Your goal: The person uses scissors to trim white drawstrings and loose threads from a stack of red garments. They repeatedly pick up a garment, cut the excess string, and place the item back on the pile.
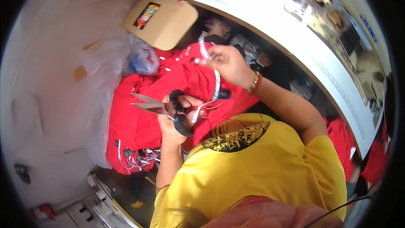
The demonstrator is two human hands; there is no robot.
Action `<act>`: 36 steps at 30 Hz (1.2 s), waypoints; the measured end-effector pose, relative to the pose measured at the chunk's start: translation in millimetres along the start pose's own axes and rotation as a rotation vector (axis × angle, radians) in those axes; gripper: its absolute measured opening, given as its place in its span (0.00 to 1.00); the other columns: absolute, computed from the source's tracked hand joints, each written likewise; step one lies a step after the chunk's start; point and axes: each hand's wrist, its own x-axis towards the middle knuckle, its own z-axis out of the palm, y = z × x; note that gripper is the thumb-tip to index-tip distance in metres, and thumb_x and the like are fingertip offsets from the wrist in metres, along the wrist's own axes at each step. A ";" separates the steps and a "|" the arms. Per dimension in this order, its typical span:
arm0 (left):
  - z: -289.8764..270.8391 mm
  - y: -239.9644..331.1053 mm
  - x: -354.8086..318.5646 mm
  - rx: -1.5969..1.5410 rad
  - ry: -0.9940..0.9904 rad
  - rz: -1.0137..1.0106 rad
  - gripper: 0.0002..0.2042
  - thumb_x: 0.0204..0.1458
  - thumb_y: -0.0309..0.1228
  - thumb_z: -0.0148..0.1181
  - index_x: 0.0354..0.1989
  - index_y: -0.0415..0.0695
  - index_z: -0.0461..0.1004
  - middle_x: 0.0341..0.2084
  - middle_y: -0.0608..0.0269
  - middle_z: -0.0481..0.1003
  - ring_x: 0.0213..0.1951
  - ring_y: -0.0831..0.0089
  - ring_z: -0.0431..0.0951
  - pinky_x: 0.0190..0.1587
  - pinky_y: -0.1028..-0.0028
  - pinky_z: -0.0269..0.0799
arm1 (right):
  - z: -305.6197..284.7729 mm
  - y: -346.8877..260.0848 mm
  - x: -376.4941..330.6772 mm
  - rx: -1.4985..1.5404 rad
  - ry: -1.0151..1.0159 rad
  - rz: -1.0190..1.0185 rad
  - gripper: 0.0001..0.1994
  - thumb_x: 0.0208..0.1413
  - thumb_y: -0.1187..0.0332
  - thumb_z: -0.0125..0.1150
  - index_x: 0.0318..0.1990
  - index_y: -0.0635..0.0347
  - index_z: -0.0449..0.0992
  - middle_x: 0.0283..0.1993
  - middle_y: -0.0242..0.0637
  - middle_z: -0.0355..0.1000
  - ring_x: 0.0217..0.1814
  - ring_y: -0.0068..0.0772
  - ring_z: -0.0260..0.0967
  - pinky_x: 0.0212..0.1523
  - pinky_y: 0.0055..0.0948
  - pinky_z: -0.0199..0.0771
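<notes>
My left hand (pixel 171 126) is closed on a pair of scissors (pixel 156 108) with black-wrapped handles. Their metal blades point left and stand apart. Up and to the right, my right hand (pixel 231 64) pinches a narrow white tape (pixel 217 85). From there the tape runs down over the red fabric (pixel 141 122) to the fingers of my left hand; whether those fingers grip it I cannot tell. The red fabric lies bunched beneath both hands, with a small dark label (pixel 223 94) beside the tape.
A beige board or stool top (pixel 168 21) stands beyond the fabric, next to clear plastic wrapping (pixel 105 63). To the right runs a white worktable (pixel 270 21) carrying a sewing machine (pixel 341 29). Cut tape ends (pixel 143 156) hang at the fabric's near left edge.
</notes>
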 end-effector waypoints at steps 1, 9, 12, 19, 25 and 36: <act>-2.4 5.2 -0.7 -0.035 0.081 -0.105 0.17 0.40 0.12 0.62 0.33 0.39 0.60 0.32 0.49 0.73 0.36 0.65 0.76 0.41 0.67 0.75 | 9.4 -27.6 -5.2 -0.095 -0.113 -0.005 0.08 0.51 0.71 0.63 0.34 0.68 0.76 0.27 0.37 0.76 0.29 0.16 0.71 0.30 0.22 0.72; -14.7 -6.7 4.0 -0.138 0.428 -0.079 0.20 0.39 0.10 0.63 0.36 0.42 0.62 0.43 0.47 0.72 0.36 0.71 0.76 0.41 0.73 0.73 | 43.0 -49.6 -21.9 -0.108 -0.207 -0.080 0.09 0.54 0.74 0.55 0.40 0.70 0.75 0.35 0.46 0.75 0.36 0.30 0.75 0.35 0.26 0.73; -22.4 -16.6 -5.9 -0.089 0.414 -0.065 0.20 0.40 0.11 0.63 0.36 0.43 0.62 0.44 0.46 0.72 0.36 0.71 0.76 0.41 0.73 0.73 | 47.2 -46.0 -25.2 -0.165 -0.224 -0.208 0.10 0.54 0.77 0.52 0.42 0.69 0.74 0.37 0.48 0.74 0.37 0.39 0.74 0.37 0.29 0.72; -19.4 -29.8 -11.5 0.164 0.431 0.140 0.19 0.41 0.17 0.66 0.36 0.42 0.61 0.38 0.47 0.74 0.34 0.71 0.76 0.38 0.74 0.74 | 42.8 -50.0 -24.0 -0.330 -0.289 -0.403 0.11 0.53 0.79 0.51 0.43 0.66 0.75 0.36 0.48 0.74 0.37 0.43 0.74 0.36 0.28 0.73; -13.0 -23.2 -5.4 0.109 0.447 0.155 0.19 0.42 0.24 0.68 0.36 0.42 0.61 0.34 0.55 0.74 0.34 0.71 0.75 0.40 0.73 0.71 | 42.4 -49.9 -23.7 -0.320 -0.260 -0.397 0.10 0.54 0.78 0.52 0.42 0.66 0.75 0.33 0.49 0.73 0.33 0.45 0.74 0.32 0.31 0.73; -9.4 -23.0 -2.8 0.146 0.447 0.075 0.15 0.39 0.18 0.68 0.33 0.40 0.67 0.32 0.59 0.74 0.34 0.75 0.74 0.39 0.76 0.71 | 34.4 -62.6 -24.1 -0.369 -0.291 -0.419 0.12 0.54 0.78 0.51 0.45 0.68 0.73 0.36 0.50 0.73 0.34 0.46 0.73 0.33 0.30 0.72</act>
